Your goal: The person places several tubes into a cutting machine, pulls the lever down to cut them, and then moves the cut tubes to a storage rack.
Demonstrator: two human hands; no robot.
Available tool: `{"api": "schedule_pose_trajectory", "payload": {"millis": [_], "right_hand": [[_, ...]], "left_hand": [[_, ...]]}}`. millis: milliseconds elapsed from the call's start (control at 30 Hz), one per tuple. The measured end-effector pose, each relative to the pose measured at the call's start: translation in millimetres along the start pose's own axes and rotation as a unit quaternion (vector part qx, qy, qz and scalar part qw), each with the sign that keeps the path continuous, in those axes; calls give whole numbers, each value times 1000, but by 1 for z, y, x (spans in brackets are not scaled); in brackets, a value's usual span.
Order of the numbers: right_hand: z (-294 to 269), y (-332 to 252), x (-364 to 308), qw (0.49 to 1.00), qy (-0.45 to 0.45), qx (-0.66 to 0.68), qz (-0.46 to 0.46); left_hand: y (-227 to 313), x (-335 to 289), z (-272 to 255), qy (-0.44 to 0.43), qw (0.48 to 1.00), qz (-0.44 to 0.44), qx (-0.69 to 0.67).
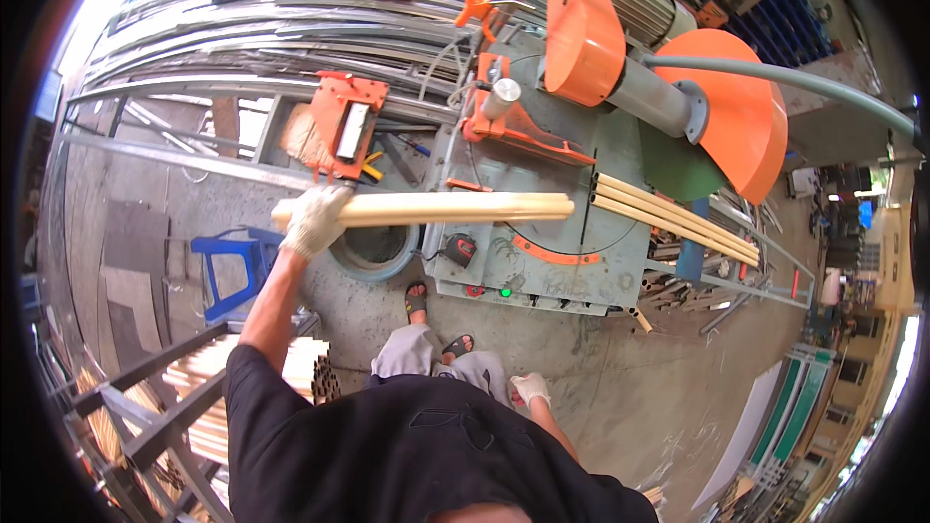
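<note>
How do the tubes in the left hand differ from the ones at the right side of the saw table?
The held tubes are gripped by the gloved left hand; the saw-side tubes have no hand on them. The held tubes run nearly level across the picture, while the saw-side tubes slant down to the right. Both sets are yellowish, straight and slender.
</note>
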State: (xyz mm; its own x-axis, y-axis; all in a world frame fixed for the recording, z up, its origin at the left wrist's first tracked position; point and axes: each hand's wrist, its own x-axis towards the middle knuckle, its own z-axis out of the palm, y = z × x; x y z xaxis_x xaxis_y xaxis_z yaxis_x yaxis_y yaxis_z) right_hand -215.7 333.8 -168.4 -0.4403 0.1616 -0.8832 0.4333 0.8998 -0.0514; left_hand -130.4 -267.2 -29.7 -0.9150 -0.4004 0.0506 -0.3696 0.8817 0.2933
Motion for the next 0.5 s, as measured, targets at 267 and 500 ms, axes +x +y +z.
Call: {"api": "schedule_pose_trajectory", "payload": {"millis": [267, 500], "right_hand": [[-29, -84, -7, 996, 7, -51, -68], [-28, -112, 5, 986, 14, -28, -165]], "left_hand": [[9, -285, -63, -43, 959, -280, 26], [44, -308, -23, -243, 839, -487, 6]]}}
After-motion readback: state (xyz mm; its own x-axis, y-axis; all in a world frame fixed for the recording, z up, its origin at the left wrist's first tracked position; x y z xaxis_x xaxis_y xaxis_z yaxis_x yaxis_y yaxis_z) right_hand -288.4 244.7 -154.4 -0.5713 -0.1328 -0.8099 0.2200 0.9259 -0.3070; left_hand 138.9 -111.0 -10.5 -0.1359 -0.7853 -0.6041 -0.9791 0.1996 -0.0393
